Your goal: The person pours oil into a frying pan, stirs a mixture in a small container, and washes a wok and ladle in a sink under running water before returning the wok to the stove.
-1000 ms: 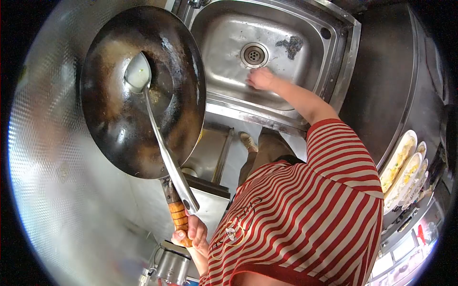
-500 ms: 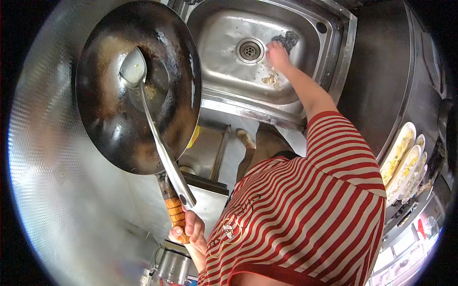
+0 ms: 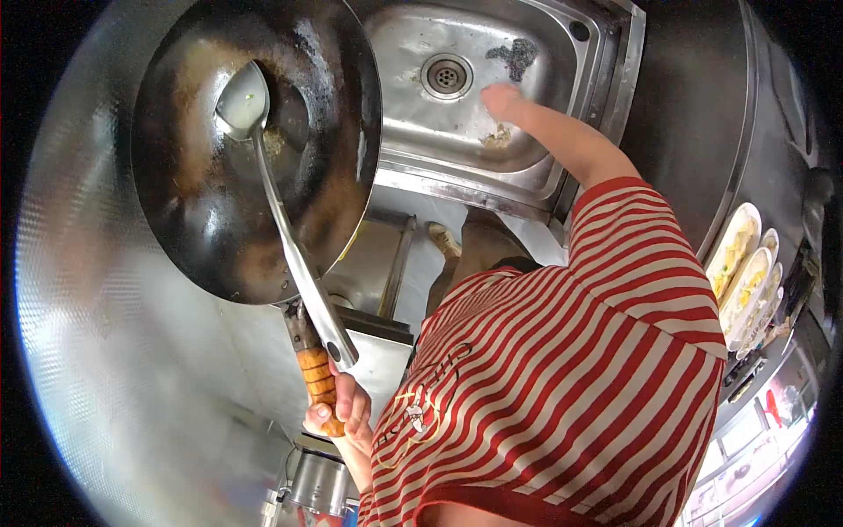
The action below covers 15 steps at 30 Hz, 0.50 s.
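My left hand (image 3: 342,406) grips the wok's wooden handle (image 3: 316,373). The dark wok (image 3: 202,193) is at the upper left, with a metal ladle (image 3: 279,211) resting in it. Whitish liquid lies in the ladle's bowl, and small food bits are on the wok's bottom. My right hand (image 3: 502,98) is low in the steel sink (image 3: 408,132), right of the drain (image 3: 446,76). Its fingers look curled and slightly blurred; their contents are hidden. Just below it lie food scraps (image 3: 498,138). A dark scouring mesh (image 3: 514,58) lies just above.
Several oval plates of food (image 3: 736,250) stand at the right beyond a dark metal surface (image 3: 689,105). A dimpled metal surface (image 3: 79,290) runs along the left. Below are a metal pot (image 3: 318,483) and a steel cabinet (image 3: 378,347).
My right hand has moved from below the drain to its right, passing near the mesh. Food scraps now show in the sink. My left hand keeps its grip while the whole view shifts slightly.
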Motion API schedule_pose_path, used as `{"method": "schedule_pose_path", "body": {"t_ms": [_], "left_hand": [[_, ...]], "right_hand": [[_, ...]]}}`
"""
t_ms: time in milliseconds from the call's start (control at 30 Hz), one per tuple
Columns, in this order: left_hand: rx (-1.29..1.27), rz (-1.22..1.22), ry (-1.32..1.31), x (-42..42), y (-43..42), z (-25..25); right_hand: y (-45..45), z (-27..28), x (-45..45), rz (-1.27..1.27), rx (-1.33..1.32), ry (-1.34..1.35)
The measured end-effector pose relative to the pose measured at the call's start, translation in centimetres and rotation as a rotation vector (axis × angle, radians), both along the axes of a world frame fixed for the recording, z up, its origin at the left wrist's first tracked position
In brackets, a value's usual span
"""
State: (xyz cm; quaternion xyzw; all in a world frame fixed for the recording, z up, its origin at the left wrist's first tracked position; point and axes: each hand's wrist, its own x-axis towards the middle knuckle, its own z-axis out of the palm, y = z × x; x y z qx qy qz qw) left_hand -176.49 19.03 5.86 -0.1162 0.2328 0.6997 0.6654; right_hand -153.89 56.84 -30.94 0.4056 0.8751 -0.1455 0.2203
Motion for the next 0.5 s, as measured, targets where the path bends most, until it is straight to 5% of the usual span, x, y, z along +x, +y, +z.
{"method": "schedule_pose_path", "body": {"t_ms": [200, 500], "left_hand": [[-0.020, -0.017, 0.005, -0.2, 0.3, 0.4], [-0.007, -0.065, 0.004, -0.5, 0.4, 0.2]], "right_hand": [[-4.2, -1.9, 1.5, 0.108, -0.192, 0.020], [-5.5, 4.8, -6.6, 0.035, -0.581, 0.092]]}}
